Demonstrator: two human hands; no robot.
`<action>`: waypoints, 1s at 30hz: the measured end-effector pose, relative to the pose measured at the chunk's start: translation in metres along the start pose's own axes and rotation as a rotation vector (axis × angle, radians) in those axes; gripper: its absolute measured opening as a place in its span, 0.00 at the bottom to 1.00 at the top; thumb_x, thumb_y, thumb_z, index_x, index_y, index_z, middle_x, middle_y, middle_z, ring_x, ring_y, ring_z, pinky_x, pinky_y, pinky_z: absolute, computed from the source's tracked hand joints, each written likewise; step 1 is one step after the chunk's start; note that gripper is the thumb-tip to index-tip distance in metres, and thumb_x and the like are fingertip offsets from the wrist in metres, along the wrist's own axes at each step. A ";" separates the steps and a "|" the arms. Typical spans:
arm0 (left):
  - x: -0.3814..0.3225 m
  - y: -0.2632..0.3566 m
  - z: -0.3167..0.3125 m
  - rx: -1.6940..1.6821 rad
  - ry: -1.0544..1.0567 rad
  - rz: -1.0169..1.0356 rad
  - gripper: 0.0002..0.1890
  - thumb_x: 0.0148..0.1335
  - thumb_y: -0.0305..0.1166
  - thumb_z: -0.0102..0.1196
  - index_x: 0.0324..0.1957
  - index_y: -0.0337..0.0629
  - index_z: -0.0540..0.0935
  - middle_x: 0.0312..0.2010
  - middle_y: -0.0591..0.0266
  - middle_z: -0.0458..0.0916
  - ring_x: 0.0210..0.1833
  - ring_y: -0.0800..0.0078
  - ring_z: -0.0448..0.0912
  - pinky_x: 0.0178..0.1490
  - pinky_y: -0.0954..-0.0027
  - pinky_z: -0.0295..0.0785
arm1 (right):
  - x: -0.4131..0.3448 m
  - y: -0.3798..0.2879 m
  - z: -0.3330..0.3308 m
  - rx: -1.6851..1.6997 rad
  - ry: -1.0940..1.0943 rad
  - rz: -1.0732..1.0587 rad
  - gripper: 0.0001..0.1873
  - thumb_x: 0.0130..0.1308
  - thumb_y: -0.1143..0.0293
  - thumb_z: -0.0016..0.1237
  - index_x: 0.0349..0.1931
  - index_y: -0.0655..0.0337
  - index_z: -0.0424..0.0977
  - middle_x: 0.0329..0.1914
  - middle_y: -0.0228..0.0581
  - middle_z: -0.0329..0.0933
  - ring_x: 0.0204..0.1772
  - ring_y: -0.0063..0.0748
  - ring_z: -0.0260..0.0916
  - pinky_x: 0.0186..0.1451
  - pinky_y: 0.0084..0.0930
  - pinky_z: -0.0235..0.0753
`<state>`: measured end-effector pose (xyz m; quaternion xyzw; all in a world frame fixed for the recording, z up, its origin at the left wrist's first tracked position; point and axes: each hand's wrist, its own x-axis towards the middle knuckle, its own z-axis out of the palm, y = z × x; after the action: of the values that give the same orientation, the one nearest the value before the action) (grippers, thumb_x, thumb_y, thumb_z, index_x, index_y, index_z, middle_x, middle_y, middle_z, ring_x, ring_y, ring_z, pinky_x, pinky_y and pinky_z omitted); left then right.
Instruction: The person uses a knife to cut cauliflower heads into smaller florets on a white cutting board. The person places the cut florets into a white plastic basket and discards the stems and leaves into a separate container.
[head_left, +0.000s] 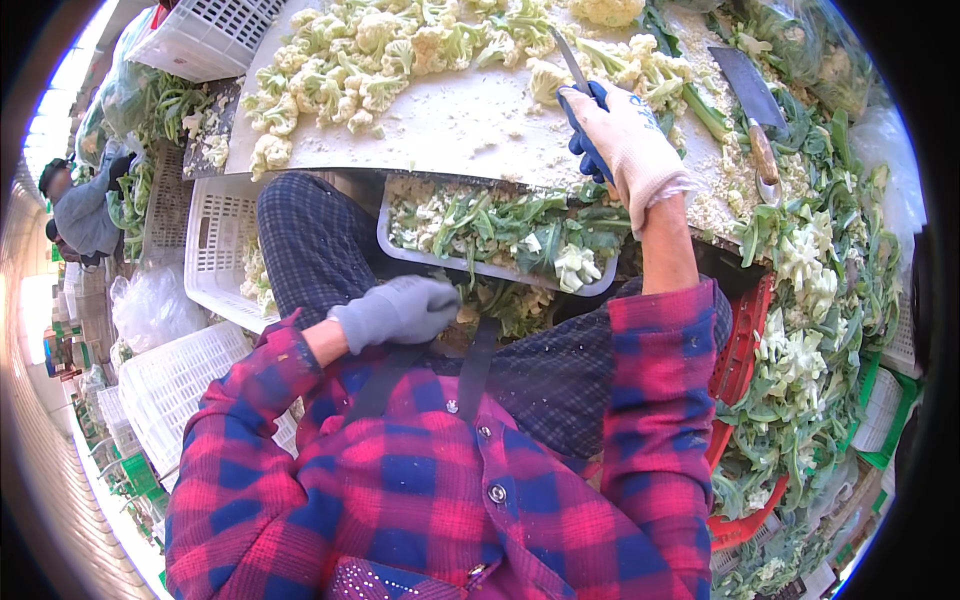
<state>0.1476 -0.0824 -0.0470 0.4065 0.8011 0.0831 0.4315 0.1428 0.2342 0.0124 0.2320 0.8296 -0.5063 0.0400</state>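
My right hand (622, 142), in a white glove with a blue palm, grips a small knife (570, 60) over the right part of the white board (450, 150). The blade points up and away from me. Cut cauliflower florets (337, 75) cover the far and left parts of the board. A whole cauliflower head (607, 9) lies at its far edge. My left hand (397, 311), in a grey glove, is over my lap with its fingers curled; whether it holds anything cannot be told. Beyond it a white tub (495, 266) holds leaves and stem trimmings.
A cleaver (750, 90) with a wooden handle lies among crumbs at the right. Leaves and stalks (802, 360) are heaped beside a red crate (739, 352). White plastic crates (180, 382) stand at the left. A person (90, 202) is farther off at the left.
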 end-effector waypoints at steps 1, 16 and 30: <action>0.004 -0.004 0.009 0.077 -0.183 -0.069 0.14 0.66 0.38 0.50 0.47 0.42 0.82 0.43 0.46 0.82 0.49 0.47 0.80 0.56 0.57 0.73 | -0.007 -0.006 -0.001 0.049 -0.051 0.060 0.28 0.70 0.46 0.41 0.47 0.65 0.76 0.44 0.56 0.80 0.49 0.56 0.76 0.54 0.43 0.72; 0.114 -0.123 0.183 0.345 -0.491 -0.267 0.22 0.52 0.40 0.61 0.47 0.40 0.86 0.48 0.48 0.84 0.51 0.53 0.83 0.53 0.57 0.78 | -0.032 0.017 -0.001 -0.236 0.199 -0.030 0.21 0.68 0.55 0.52 0.54 0.59 0.75 0.33 0.37 0.78 0.35 0.28 0.73 0.43 0.27 0.73; 0.115 -0.118 0.168 0.316 -0.643 -0.027 0.23 0.51 0.45 0.61 0.45 0.40 0.87 0.44 0.47 0.85 0.49 0.50 0.83 0.51 0.57 0.77 | -0.026 -0.008 -0.006 -0.033 0.084 0.091 0.18 0.66 0.59 0.52 0.47 0.65 0.76 0.36 0.55 0.81 0.39 0.54 0.80 0.45 0.36 0.77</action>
<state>0.1722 -0.1130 -0.2788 0.4629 0.6328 -0.1797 0.5942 0.1635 0.2271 0.0299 0.2898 0.8273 -0.4801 0.0318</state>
